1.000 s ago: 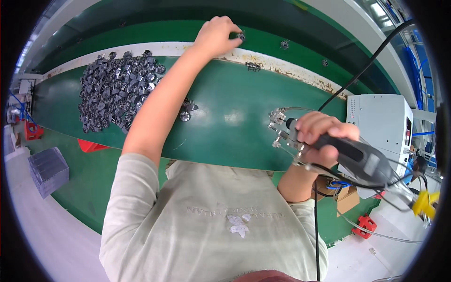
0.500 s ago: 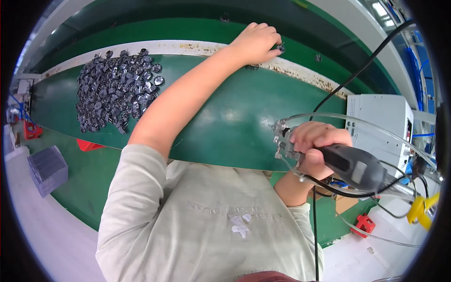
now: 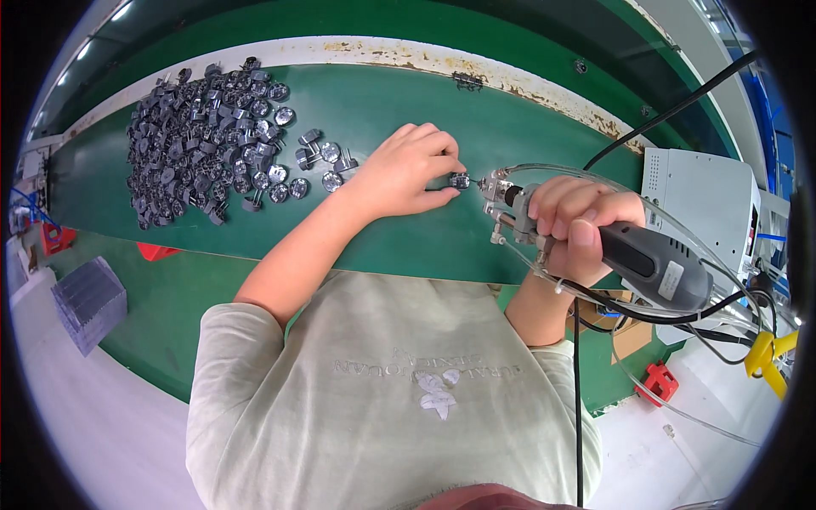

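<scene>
My left hand rests on the green work surface and pinches a small round metal part between thumb and fingers. My right hand grips a grey handheld power tool; its metal tip points left, just right of the part. A black cable and clear tubes run back from the tool. A big pile of similar small metal parts lies on the surface to the left, with a few loose ones near my left wrist.
A grey-white control box stands at the right of the surface. A grey ribbed tray sits on the floor at lower left. Red objects and a yellow clamp lie at the right. A small dark part rests near the worn far edge.
My left hand came back from the far edge of the surface toward me, now holding a small part in front of the tool tip. My right hand shifted the tool slightly.
</scene>
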A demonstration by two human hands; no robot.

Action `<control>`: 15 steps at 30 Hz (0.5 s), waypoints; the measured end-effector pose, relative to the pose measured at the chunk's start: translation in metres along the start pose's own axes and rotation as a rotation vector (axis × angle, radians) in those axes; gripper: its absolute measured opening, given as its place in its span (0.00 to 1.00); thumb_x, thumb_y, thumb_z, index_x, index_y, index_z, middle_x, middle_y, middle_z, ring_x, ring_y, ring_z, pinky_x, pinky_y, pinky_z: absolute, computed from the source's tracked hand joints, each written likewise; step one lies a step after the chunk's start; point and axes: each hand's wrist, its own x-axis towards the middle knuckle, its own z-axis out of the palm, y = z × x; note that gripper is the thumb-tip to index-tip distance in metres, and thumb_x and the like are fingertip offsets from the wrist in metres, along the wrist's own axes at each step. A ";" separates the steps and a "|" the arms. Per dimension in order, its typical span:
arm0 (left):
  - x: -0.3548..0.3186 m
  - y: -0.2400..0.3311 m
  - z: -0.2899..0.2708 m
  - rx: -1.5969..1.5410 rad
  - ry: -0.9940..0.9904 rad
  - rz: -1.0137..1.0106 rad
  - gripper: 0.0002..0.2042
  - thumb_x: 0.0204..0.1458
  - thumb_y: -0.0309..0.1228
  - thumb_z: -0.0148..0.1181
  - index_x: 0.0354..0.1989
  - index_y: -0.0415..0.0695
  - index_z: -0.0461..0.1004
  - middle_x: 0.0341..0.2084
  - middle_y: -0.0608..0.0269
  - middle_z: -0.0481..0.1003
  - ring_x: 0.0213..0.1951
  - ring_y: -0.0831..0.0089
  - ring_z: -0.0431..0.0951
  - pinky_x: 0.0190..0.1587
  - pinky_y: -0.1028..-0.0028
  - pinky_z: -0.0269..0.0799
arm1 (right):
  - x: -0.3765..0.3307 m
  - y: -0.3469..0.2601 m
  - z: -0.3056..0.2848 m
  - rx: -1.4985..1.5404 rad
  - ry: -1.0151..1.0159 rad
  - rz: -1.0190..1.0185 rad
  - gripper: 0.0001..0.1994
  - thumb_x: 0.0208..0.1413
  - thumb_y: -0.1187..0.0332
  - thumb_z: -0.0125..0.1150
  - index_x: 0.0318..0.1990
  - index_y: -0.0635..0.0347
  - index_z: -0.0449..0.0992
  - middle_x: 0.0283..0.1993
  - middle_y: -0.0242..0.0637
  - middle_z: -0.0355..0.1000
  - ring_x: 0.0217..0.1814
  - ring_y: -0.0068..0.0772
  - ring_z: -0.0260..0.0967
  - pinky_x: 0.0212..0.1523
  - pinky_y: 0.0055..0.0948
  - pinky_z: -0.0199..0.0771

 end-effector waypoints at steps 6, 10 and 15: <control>0.001 0.000 -0.002 -0.017 -0.004 0.000 0.13 0.47 0.35 0.73 0.42 0.48 0.84 0.41 0.67 0.75 0.46 0.63 0.74 0.51 0.64 0.69 | -0.001 0.006 0.002 0.003 0.000 -0.001 0.15 0.55 0.79 0.71 0.38 0.60 0.65 0.22 0.37 0.71 0.20 0.31 0.68 0.24 0.36 0.76; 0.001 -0.001 -0.001 -0.025 0.007 0.008 0.13 0.47 0.34 0.73 0.42 0.48 0.85 0.40 0.67 0.75 0.46 0.64 0.74 0.50 0.64 0.69 | 0.001 0.006 0.000 -0.014 -0.034 -0.002 0.15 0.55 0.79 0.71 0.38 0.61 0.66 0.22 0.37 0.71 0.20 0.31 0.68 0.25 0.36 0.76; 0.001 -0.001 -0.001 -0.018 0.008 0.007 0.13 0.47 0.34 0.74 0.42 0.48 0.85 0.40 0.68 0.75 0.46 0.64 0.74 0.50 0.64 0.69 | 0.000 0.010 0.001 -0.022 -0.030 -0.019 0.15 0.54 0.79 0.71 0.38 0.61 0.66 0.22 0.37 0.71 0.20 0.31 0.68 0.25 0.36 0.76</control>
